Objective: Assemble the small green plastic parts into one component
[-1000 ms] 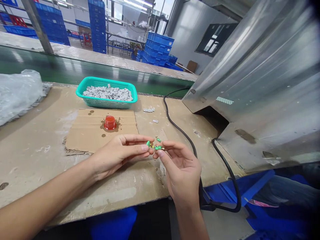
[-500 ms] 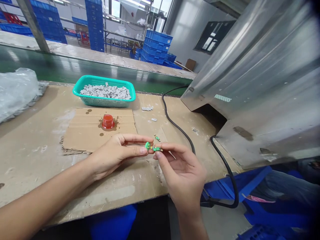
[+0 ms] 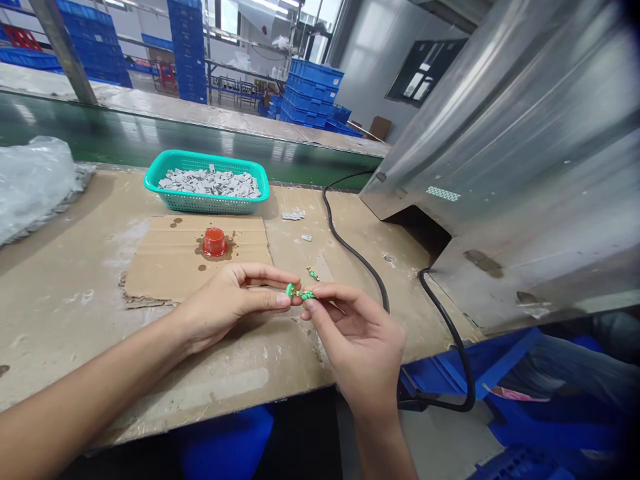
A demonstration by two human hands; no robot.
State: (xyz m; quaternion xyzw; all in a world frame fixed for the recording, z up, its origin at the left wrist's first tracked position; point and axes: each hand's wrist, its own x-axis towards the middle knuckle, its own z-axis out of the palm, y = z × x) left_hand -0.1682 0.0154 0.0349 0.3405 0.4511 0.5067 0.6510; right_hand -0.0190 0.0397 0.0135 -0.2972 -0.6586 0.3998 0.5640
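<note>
My left hand (image 3: 230,300) and my right hand (image 3: 350,330) meet above the wooden bench top (image 3: 90,347). Their fingertips pinch a small green plastic connector (image 3: 298,293) with a thin metal part at its middle. Fingers partly hide it. A similar green piece (image 3: 313,274) lies on the bench just beyond my fingers. Left of my left hand is a cardboard sheet (image 3: 165,283) holding a red cap (image 3: 215,243). Behind it stands a teal plastic basket (image 3: 207,203) filled with small grey-white parts.
A few grey-white parts (image 3: 293,215) lie on the bench. A black cable (image 3: 350,250) runs along it to the right, beside a stainless steel housing (image 3: 500,167). A plastic bag (image 3: 35,187) sits far left, behind it a green conveyor belt (image 3: 150,140).
Both hands have shifted slightly left with the green connector still pinched between them. My fingertips sit a little closer together. The view has drifted slightly.
</note>
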